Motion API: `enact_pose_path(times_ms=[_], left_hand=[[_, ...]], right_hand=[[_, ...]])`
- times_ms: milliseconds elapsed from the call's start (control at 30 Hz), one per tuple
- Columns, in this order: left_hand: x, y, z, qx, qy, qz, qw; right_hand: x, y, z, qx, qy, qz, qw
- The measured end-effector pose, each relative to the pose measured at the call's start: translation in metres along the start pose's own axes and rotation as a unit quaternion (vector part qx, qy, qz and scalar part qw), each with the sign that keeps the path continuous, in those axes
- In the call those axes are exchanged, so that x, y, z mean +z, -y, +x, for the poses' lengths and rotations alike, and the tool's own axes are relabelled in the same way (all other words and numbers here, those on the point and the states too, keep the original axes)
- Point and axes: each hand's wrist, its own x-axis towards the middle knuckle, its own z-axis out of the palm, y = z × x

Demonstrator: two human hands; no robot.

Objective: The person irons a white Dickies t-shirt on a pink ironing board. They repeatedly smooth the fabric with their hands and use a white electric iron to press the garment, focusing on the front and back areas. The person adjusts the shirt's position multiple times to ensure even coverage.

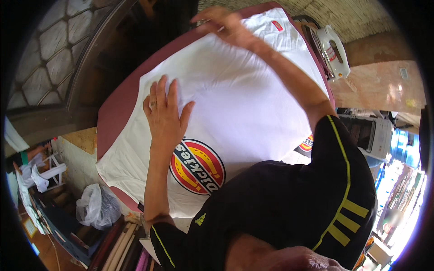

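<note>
A white T-shirt [244, 104] with a round red, yellow and black printed emblem is spread over a maroon-covered ironing board [118, 106]. My left hand [165, 110], a ring on one finger, rests flat on the shirt's left part with fingers apart. Over the far edge of the shirt is my right hand [226, 28], blurred by motion. Its fingers stretch out to the left and nothing shows in them. Shallow creases run across the cloth near my right forearm. A small red label [277, 25] lies on the shirt's far right part.
A white clothes iron [333, 52] stands just beyond the board's far right edge. A dark door with a patterned pane [52, 49] is at the left. Below it sits a clear plastic bag [98, 206]. A white boxy appliance [368, 133] and a blue water jug [405, 147] are at right.
</note>
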Motion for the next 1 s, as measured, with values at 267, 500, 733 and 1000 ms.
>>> enact_pose_path(times_ms=[267,500,733,1000], left_hand=[[0.039,-0.001,0.035,-0.046,0.005,0.116,0.992],[0.039,0.003,0.024,-0.050,-0.005,0.112,0.992],[0.045,0.002,0.038,-0.066,0.011,0.090,0.994],[0.050,0.022,0.029,-0.064,0.000,0.103,0.993]], right_hand=[[-0.186,-0.206,-0.119,0.147,0.041,-0.294,0.944],[-0.165,-0.236,-0.092,0.288,0.024,-0.145,0.946],[-0.151,-0.211,-0.103,0.106,-0.026,-0.341,0.934],[-0.158,-0.033,-0.222,-0.028,0.148,-0.183,0.971]])
